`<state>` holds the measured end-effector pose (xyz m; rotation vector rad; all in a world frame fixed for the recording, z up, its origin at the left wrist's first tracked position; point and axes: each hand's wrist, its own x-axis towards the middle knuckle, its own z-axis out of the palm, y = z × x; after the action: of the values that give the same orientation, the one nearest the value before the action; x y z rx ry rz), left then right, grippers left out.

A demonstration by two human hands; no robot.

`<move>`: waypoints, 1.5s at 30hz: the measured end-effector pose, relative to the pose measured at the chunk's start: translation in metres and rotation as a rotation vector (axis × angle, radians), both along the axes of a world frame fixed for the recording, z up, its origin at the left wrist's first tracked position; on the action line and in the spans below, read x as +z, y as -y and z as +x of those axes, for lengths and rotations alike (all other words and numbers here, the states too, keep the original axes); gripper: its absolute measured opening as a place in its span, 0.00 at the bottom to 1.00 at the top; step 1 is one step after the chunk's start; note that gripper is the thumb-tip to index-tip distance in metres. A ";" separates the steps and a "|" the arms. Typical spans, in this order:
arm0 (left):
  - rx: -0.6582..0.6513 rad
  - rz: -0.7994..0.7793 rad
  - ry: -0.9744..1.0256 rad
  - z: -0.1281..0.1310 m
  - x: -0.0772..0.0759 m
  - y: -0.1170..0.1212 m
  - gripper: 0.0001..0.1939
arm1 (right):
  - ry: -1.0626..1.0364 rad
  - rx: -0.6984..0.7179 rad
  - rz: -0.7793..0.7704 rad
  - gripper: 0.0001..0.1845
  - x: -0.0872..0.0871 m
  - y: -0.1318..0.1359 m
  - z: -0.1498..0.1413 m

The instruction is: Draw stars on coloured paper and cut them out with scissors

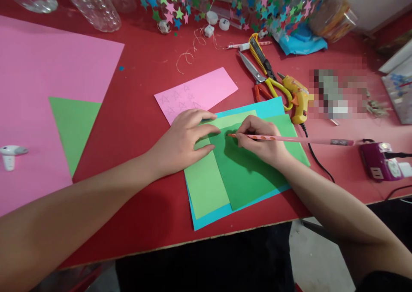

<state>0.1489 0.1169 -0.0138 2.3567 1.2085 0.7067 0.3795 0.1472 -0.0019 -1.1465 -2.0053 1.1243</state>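
Observation:
A pink pencil (299, 140) is pinched in my right hand (262, 142), its tip close to the upper left part of a dark green paper sheet (254, 172). Whether the tip touches the sheet I cannot tell. My left hand (195, 139) lies with fingers apart over the left edge of the stack. Under the dark green sheet are a light green sheet (209, 189) and a blue sheet (196, 223), fanned out unevenly. Just beyond my left hand rests a pink paper piece (212, 86) with several stars drawn in pencil.
Scissors (257, 73), a yellow cutter (257, 54) and a yellow glue gun (299, 97) lie behind the stack. A purple power adapter (380, 161) sits at right. Large pink paper (58, 60) and a green piece (74, 129) cover the left. Star-decorated bottles (270, 4) stand at the back.

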 end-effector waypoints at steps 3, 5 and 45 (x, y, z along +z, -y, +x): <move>-0.001 0.007 -0.003 0.000 0.000 0.000 0.12 | 0.006 -0.020 0.005 0.08 -0.001 0.001 0.000; 0.001 0.005 -0.004 0.000 0.000 0.000 0.12 | 0.012 -0.026 0.005 0.07 -0.002 0.001 -0.001; -0.001 0.005 0.014 0.000 -0.001 0.001 0.13 | 0.036 0.057 0.124 0.07 0.000 0.002 0.002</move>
<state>0.1494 0.1163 -0.0145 2.3524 1.2011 0.7257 0.3816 0.1456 -0.0017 -1.0597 -2.1158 0.9981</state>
